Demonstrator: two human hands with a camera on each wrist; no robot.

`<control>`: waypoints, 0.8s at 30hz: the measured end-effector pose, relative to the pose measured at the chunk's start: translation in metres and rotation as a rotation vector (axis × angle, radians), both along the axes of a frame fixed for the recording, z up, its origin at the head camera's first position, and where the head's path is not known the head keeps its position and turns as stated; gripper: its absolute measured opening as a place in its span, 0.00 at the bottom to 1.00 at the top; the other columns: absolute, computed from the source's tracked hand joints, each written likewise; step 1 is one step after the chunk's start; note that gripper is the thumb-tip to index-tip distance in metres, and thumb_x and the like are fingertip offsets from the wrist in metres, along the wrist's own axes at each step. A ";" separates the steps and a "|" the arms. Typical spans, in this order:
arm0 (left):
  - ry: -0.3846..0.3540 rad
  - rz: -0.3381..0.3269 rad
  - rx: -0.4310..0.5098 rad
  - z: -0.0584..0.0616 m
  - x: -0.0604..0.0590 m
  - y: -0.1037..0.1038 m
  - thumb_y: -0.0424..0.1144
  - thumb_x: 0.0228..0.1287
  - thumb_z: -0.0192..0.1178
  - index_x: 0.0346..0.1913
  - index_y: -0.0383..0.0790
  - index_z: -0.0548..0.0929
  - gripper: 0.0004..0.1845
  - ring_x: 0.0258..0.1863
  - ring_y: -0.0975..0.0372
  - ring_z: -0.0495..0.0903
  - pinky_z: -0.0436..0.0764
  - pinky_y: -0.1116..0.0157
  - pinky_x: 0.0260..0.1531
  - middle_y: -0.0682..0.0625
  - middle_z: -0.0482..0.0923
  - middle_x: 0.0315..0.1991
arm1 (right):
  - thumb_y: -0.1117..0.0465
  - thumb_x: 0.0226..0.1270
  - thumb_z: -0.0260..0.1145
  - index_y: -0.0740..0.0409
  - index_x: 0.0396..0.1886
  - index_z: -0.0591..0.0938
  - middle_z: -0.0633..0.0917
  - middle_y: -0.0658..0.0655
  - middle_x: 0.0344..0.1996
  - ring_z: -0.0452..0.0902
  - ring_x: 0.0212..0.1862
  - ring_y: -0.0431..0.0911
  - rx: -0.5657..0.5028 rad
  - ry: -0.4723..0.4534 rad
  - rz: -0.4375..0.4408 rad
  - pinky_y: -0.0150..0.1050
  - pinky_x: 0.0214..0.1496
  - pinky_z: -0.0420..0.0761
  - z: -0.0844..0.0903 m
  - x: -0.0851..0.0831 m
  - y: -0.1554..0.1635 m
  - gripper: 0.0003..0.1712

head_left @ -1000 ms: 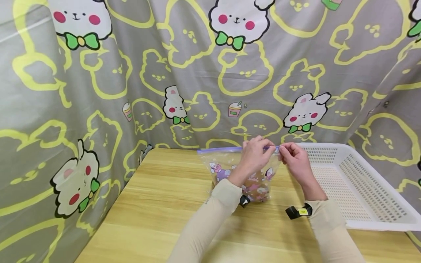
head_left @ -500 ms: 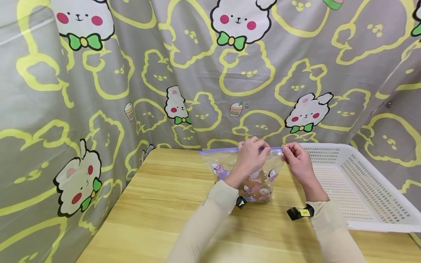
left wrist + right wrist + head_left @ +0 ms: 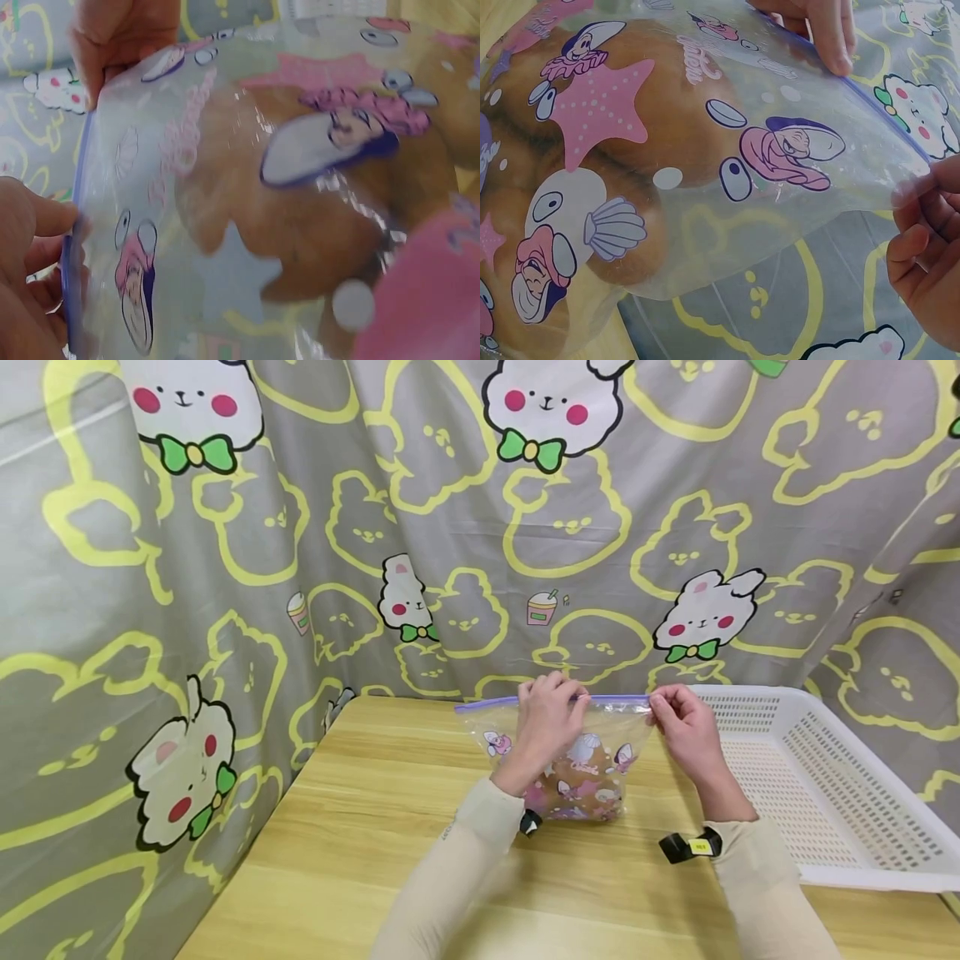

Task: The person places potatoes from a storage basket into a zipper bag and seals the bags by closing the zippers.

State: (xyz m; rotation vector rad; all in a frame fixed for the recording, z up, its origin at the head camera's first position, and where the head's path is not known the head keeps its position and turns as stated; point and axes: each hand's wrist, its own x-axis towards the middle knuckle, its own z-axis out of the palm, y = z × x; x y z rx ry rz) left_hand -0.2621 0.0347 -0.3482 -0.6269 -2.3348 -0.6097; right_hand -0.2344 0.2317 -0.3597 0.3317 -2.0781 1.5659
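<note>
A clear zip bag (image 3: 592,760) with printed pink starfish, shells and cartoon figures stands on the table, its purple zip strip (image 3: 621,698) running along the top. Inside it are rounded brown things (image 3: 622,135), seen through the plastic; their kind is unclear. My left hand (image 3: 551,718) pinches the zip strip near its middle between thumb and fingers. At the strip's right end, my right hand (image 3: 688,731) pinches the bag's upper corner. In the left wrist view the left fingers lie on both sides of the strip.
To the right stands a white perforated plastic basket (image 3: 870,760), just beyond my right hand. The wooden table (image 3: 360,827) extends to the left and front. A grey curtain (image 3: 465,527) with yellow outlines hangs behind and at the left.
My left hand has slid leftward along the zip strip, away from the right hand. My right hand keeps its hold on the corner and has shifted slightly right.
</note>
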 end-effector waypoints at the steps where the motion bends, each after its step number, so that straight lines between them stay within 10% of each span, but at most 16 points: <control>1: 0.008 0.005 0.000 -0.001 -0.001 -0.002 0.44 0.67 0.57 0.32 0.51 0.84 0.08 0.37 0.63 0.74 0.68 0.58 0.49 0.57 0.76 0.34 | 0.71 0.71 0.53 0.77 0.34 0.73 0.76 0.50 0.19 0.71 0.23 0.35 0.001 -0.003 -0.001 0.25 0.22 0.71 0.000 0.000 0.000 0.09; 24: 0.150 0.130 -0.020 -0.012 -0.004 -0.061 0.41 0.63 0.61 0.31 0.47 0.84 0.05 0.37 0.59 0.75 0.69 0.55 0.46 0.54 0.77 0.32 | 0.69 0.71 0.55 0.73 0.33 0.74 0.77 0.50 0.19 0.70 0.23 0.34 0.038 0.009 -0.041 0.24 0.22 0.69 -0.006 0.000 0.006 0.09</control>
